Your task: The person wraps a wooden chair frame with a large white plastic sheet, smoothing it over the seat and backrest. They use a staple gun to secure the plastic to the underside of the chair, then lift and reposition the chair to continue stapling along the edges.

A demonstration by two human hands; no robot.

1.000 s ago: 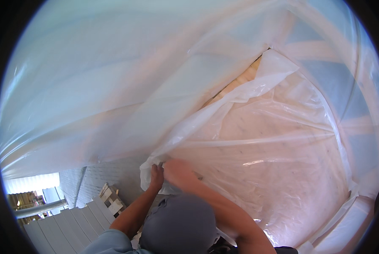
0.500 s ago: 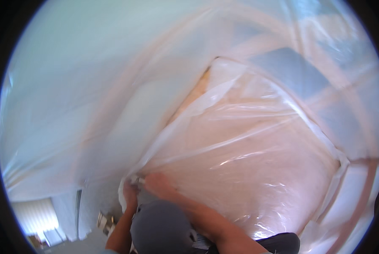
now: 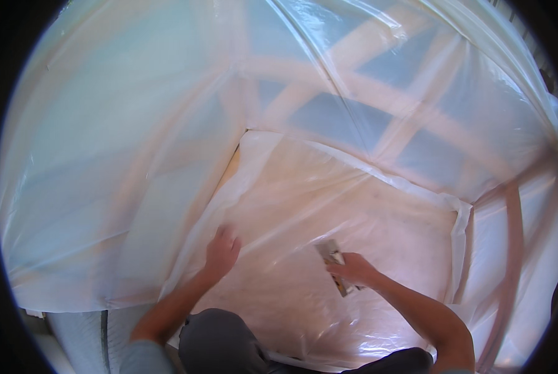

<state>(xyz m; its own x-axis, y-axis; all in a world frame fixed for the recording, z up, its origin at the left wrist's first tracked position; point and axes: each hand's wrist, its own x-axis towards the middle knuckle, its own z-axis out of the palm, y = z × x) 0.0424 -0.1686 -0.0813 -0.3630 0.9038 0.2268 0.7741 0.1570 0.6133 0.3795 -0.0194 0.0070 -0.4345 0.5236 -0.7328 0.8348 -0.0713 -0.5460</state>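
Note:
My right hand (image 3: 355,269) is wrapped around a hand tool with a flat grey rectangular body, which looks like a staple gun (image 3: 331,250). The hand and tool are over the middle of a clear plastic sheet (image 3: 291,230). My left hand (image 3: 223,252) is raised near the sheet's left border. Its fingers look bent but are smeared by motion, and I see nothing in them. Folded whitish edges of the sheet (image 3: 379,173) run along a wooden panel (image 3: 228,167), whose tan wood shows at the left corner.
Translucent film (image 3: 79,187) hangs all around, with pale beams (image 3: 360,84) behind it. On the right, a brownish upright (image 3: 514,249) shows through. My grey-clad knee (image 3: 220,343) is at the bottom. A grey surface (image 3: 76,336) lies beyond the film's edge at lower left.
My hands were together at the sheet's lower left edge. The right has moved right with the tool, and the left has come up, apart from it. The whole view has shifted.

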